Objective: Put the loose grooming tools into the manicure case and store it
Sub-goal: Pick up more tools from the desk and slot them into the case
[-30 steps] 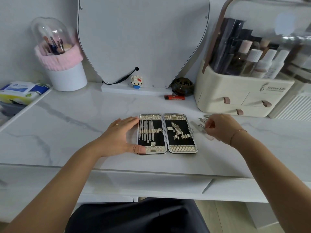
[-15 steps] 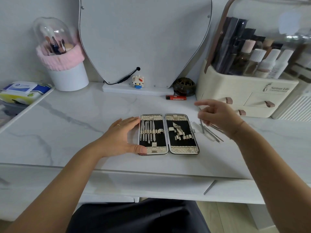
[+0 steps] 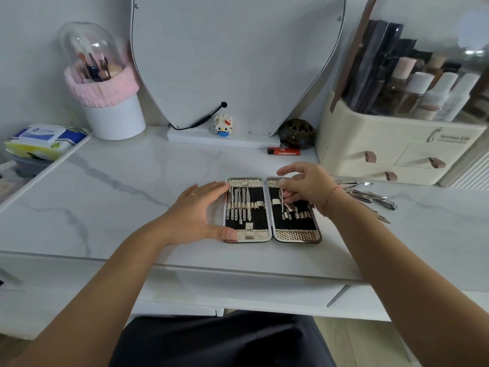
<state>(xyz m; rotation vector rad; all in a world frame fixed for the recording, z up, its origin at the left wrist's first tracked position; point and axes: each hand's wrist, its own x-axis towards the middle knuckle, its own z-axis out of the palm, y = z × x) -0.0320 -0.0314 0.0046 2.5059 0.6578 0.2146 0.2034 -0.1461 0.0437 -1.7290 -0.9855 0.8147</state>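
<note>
Manicure case (image 3: 254, 224): left half filled; right hand (image 3: 307, 186) pinching thin tool (image 3: 282, 201) over right half; left hand (image 3: 201, 210) flat alongside; loose tools (image 3: 370, 196) outstanding

White marble table (image 3: 119, 197), open manicure case (image 3: 296, 235), loose tools (image 3: 366, 194), lighter (image 3: 283, 151)

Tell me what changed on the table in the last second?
The right hand picked one thin metal tool from the loose tools right of the manicure case and carried it left, over the case's right half, pinching it. The left hand stayed flat on the case's left edge; the case stayed open and in place.
</note>
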